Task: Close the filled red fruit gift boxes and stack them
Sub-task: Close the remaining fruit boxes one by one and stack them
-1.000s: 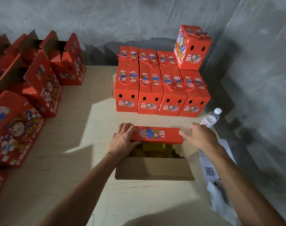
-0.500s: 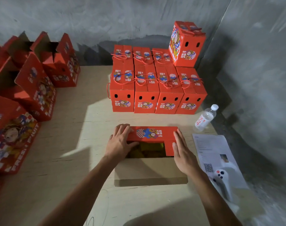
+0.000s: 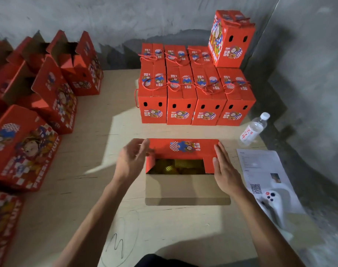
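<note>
Left hand (image 3: 130,162): fingers loosely spread, holding nothing, tips at the left end of the far lid flap (image 3: 183,148). Right hand (image 3: 223,170): fingers straight and together, laid flat against the folded right side flap (image 3: 209,164), gripping nothing. Open gift box (image 3: 187,170): lay between both hands, long axis left to right, yellow fruit (image 3: 178,166) exposed. Near flap (image 3: 187,189): brown, folded out toward the person; judged next to close. Closed boxes (image 3: 195,95): stacked beyond on the table (image 3: 106,189).
</note>
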The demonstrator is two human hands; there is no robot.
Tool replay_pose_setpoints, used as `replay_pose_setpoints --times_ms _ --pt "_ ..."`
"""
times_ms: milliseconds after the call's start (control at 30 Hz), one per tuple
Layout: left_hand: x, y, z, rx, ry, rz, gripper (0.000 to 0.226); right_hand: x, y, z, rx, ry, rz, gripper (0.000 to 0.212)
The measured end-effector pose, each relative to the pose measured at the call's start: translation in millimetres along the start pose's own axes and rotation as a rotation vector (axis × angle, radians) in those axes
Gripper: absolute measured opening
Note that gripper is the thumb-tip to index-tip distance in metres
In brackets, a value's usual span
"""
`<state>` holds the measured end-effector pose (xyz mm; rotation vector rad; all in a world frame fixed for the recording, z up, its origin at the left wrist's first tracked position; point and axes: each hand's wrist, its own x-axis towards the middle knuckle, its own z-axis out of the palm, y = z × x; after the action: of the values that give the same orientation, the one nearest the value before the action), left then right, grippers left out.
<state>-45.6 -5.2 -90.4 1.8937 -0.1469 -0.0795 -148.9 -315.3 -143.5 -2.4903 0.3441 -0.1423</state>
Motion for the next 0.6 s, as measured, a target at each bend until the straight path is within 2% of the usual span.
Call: replay_pose_setpoints --times_ms 67,133,200,267,400,500,600 --pt "-8.2 -5.0 14.3 0.138 -0.102 0.140 0.032 -0.2 -0.5 0.0 -0.001 0.002 -0.007 0.055" --pt "-16.5 -25.0 23.6 0.274 -0.117 0.357 0.022 -0.3 -2.1 -1.0 0.018 -0.008 0.009 0.054" --pt "-22.7 -44.7 25.7 0.336 -0.108 0.497 0.025 -0.8 -4.0 -2.9 0.012 -0.023 0.003 0.054" --pt "-23.9 -53.5 26.1 0.379 -0.105 0.553 0.029 -2.1 -5.0 -6.0 0.000 -0.058 -0.002 0.055" --pt "-10.6 -49.4 26.4 0.494 -0.099 0.553 0.030 -8.8 -4.0 -6.3 -0.048 -0.086 0.015 0.059" --pt "16.6 -43.2 19.1 0.618 -0.177 0.370 0.059 -10.4 -9.3 -5.0 -0.044 -0.043 0.113 0.066" --pt "42.3 -36.3 16.2 0.580 -0.367 0.269 0.091 -0.2 -13.7 -12.9 -0.022 -0.071 0.264 0.071"
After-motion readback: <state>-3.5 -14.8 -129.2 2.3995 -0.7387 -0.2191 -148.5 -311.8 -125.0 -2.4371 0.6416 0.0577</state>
